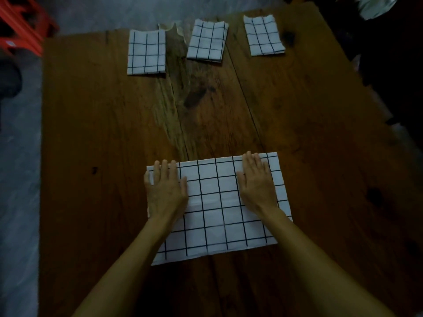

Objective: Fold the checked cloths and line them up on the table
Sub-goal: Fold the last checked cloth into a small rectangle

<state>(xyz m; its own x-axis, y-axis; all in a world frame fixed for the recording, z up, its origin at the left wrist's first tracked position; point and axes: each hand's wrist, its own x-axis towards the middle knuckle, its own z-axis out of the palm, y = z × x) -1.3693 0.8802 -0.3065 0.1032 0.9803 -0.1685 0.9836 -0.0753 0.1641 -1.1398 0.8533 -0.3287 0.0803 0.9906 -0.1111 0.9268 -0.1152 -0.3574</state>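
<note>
A large white cloth with a black grid of checks lies flat on the near part of the dark brown wooden plank table, spread as a wide rectangle, its edges a little askew to the table's edge. The person's left hand rests palm down on the cloth's left side, fingers straight and close together, the tips reaching the far left corner. The right hand lies palm down on the right side in the same way, fingers flat and pointing toward the far edge. The two hands are well apart, with several checks of bare cloth between them, and neither one is gripping anything. Along the far edge of the table three smaller folded cloths of the same pattern sit in a row, each apart from the next: the left folded cloth, the middle folded cloth, tilted slightly, and the right folded cloth. Beyond the table's far left corner stands a red plastic stool on the grey floor.
</note>
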